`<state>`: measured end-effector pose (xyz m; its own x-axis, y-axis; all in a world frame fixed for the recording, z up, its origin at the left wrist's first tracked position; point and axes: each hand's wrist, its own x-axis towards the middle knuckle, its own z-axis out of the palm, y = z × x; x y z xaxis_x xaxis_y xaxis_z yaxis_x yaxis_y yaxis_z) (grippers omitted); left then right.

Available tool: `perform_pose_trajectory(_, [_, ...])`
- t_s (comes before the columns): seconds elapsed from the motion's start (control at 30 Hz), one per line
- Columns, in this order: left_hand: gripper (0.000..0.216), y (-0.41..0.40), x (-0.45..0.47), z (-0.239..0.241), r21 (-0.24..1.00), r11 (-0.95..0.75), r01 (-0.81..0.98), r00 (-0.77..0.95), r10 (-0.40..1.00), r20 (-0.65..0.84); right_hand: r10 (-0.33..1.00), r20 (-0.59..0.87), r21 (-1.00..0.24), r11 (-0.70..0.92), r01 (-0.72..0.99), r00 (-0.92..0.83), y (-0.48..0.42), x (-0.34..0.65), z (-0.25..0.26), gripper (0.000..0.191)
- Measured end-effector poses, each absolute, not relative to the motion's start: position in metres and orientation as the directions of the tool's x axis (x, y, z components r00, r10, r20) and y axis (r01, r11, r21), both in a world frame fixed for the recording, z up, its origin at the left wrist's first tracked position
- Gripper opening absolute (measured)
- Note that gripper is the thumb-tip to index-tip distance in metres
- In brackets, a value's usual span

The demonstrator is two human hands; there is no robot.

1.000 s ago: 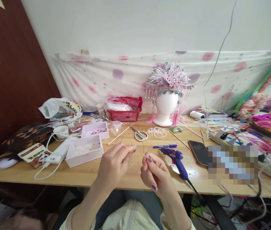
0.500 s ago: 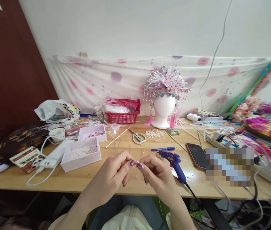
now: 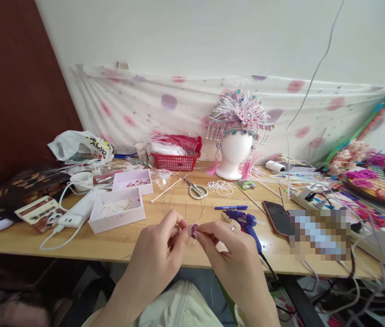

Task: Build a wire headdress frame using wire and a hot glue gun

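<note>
My left hand (image 3: 161,247) and my right hand (image 3: 231,247) meet at the front of the table, fingertips nearly touching. Both are closed in a pinch on a thin wire (image 3: 186,200), whose fine loops rise from the fingers over the tabletop. The exact spot where they grip it is hidden by thumbs and fingers. Just beyond the loops lie scissors (image 3: 197,190) with pale handles. Close by my right hand are a blue hot glue gun (image 3: 247,222) and a blue pen (image 3: 231,207).
White boxes of beads (image 3: 117,220) and gems (image 3: 133,175) stand left, beside a power strip (image 3: 76,211). Behind are a red basket (image 3: 175,162) and a foam head (image 3: 235,156) wearing a beaded headdress (image 3: 243,113). A phone (image 3: 277,218) and cables lie right.
Both hands have shifted slightly, and my right hand has turned so its ring shows. My thumbs have come closer together at the wire. The camera view has moved a little.
</note>
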<state>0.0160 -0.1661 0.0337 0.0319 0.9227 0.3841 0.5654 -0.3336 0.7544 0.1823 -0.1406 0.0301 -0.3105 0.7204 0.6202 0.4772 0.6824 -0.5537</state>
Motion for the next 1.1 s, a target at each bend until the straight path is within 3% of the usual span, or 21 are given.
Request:
perform_pose_trajectory(0.27, [0.014, -0.176, 0.024, 0.02, 0.494, -0.449, 0.744, -0.047, 0.703, 0.71, 0.746, 0.596, -0.538, 0.645, 0.543, -0.296, -0.14, 0.18, 0.026, 0.017])
perform_pose_trajectory(0.37, [0.012, -0.176, 0.024, 0.016, 0.43, -0.467, 0.773, -0.024, 0.655, 0.755, 0.736, 0.617, -0.506, 0.641, 0.578, -0.277, -0.142, 0.178, 0.024, 0.015])
perform_pose_trajectory(0.6, [0.023, -0.174, 0.025, 0.018, 0.673, -0.421, 0.608, -0.053, 0.824, 0.564, 0.747, 0.586, -0.559, 0.652, 0.512, -0.314, -0.143, 0.181, 0.027, 0.017])
perform_pose_trajectory(0.73, [0.025, -0.171, 0.023, 0.02, 0.691, -0.412, 0.594, -0.063, 0.832, 0.551, 0.763, 0.551, -0.557, 0.638, 0.532, -0.338, -0.142, 0.18, 0.028, 0.02])
perform_pose_trajectory(0.93, [0.025, -0.168, 0.021, 0.019, 0.677, -0.427, 0.6, -0.112, 0.793, 0.6, 0.712, 0.614, -0.474, 0.678, 0.561, -0.341, -0.146, 0.176, 0.025, 0.029])
perform_pose_trajectory(1.03, [0.027, -0.167, 0.023, 0.017, 0.767, -0.4, 0.502, -0.172, 0.823, 0.542, 0.757, 0.562, -0.554, 0.643, 0.528, -0.332, -0.147, 0.176, 0.026, 0.028])
perform_pose_trajectory(1.1, [0.031, -0.164, 0.023, 0.016, 0.894, -0.352, 0.277, -0.234, 0.878, 0.418, 0.81, 0.49, -0.673, 0.586, 0.451, -0.322, -0.146, 0.177, 0.025, 0.028])
